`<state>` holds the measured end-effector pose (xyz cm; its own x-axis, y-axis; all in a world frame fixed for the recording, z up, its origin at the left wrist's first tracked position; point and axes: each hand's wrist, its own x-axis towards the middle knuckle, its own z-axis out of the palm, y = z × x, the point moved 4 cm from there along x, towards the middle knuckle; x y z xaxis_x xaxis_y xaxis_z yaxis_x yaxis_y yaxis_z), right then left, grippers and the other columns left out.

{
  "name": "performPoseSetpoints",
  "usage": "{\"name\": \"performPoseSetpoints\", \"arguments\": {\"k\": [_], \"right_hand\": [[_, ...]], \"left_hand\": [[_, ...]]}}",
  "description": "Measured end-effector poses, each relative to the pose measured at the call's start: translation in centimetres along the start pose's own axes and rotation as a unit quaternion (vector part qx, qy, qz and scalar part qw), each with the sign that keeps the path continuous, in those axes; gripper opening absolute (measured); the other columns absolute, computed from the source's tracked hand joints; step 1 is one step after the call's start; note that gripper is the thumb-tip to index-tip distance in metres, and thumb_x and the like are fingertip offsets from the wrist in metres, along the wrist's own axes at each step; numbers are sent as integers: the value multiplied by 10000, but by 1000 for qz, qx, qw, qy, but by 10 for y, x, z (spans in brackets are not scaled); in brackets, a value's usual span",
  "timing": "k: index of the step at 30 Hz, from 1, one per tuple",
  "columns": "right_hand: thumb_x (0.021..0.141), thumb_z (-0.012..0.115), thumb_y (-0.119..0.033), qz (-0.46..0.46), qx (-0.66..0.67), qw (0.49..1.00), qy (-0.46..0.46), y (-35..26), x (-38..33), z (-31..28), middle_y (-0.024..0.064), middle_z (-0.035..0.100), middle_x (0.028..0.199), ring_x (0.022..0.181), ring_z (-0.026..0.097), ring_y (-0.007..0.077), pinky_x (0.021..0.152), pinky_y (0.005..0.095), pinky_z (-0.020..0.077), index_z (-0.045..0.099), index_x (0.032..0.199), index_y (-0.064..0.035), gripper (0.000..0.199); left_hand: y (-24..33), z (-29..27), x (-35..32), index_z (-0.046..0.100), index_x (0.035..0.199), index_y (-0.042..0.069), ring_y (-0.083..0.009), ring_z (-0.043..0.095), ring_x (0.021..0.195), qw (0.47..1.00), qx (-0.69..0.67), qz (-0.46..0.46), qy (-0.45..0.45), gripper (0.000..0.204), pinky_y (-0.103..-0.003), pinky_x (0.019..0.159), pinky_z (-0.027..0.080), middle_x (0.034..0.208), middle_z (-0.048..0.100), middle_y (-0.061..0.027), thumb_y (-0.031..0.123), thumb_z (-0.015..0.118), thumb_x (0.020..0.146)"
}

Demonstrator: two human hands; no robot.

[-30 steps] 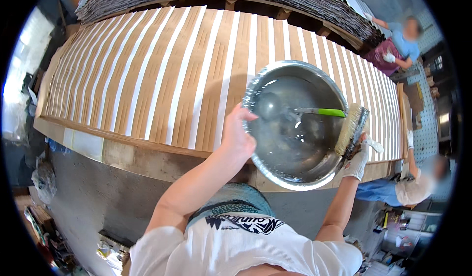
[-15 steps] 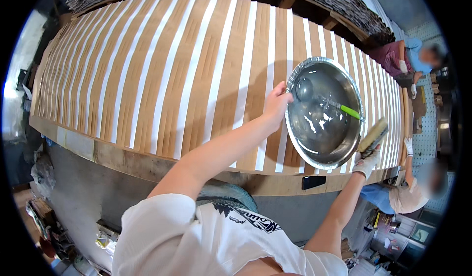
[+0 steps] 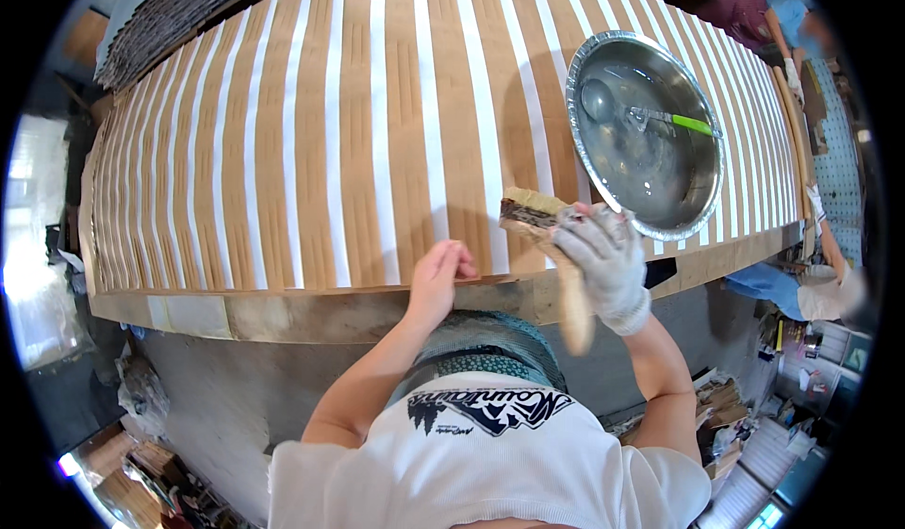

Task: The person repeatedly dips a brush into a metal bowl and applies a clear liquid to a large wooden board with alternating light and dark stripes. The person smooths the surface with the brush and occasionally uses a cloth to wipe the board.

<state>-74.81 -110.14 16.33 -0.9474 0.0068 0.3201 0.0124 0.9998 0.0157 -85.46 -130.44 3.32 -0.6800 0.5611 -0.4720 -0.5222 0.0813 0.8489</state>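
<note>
In my right hand (image 3: 603, 260), which wears a pale work glove, is a brush (image 3: 530, 208) with a wooden handle (image 3: 573, 307) and yellowish bristles. It is just left of a metal basin (image 3: 705, 173), above the table's near edge. Cloudy liquid fills part of the basin; a rounded ladle-like bowl (image 3: 596, 101) and a green-handled tool (image 3: 693, 124) rest in it. My bare left hand (image 3: 439, 279) is closed at the near edge of the overlapping brown sheets (image 3: 358, 152) with white strips. Whatever its curled fingers hold, if anything, is hidden.
Corrugated dark stacks (image 3: 170, 34) stand behind the table. At the far right are two people, one with a gloved hand (image 3: 794, 78) near the sheets' end. A dark flat object (image 3: 660, 272) lies on the wooden table edge (image 3: 283, 317), partly behind my glove.
My left hand has let go of the basin's rim and moved down to the near edge of the sheets. My right hand has brought the brush leftward, from beyond the basin to its left side.
</note>
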Motion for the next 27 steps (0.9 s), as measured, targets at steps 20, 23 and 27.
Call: {"name": "performPoseSetpoints", "arguments": {"k": [20,23,27], "right_hand": [[915,635,-295,397,372,837,-63,-104,38,136,192,703,1086,991,683,283,890,352,522,630,1219,0,424],[879,640,-390,447,341,821,-95,-117,49,146,218,667,1157,1109,628,350,973,397,480,613,1240,-6,527],[857,618,-383,513,345,770,-157,-114,56,136,179,679,1166,1118,629,336,988,385,468,643,1204,-40,489]], "left_hand": [[44,-86,-3,622,1167,22,-305,558,1156,784,490,380,12,289,-423,972,450,1228,613,-126,129,655,901],[41,-89,15,586,1258,41,-322,500,1282,744,540,392,27,367,-433,1043,416,1361,555,-126,147,638,910],[38,-91,31,509,1372,29,-325,410,1389,738,561,373,32,482,-453,1134,341,1481,462,-136,173,623,926]]}}
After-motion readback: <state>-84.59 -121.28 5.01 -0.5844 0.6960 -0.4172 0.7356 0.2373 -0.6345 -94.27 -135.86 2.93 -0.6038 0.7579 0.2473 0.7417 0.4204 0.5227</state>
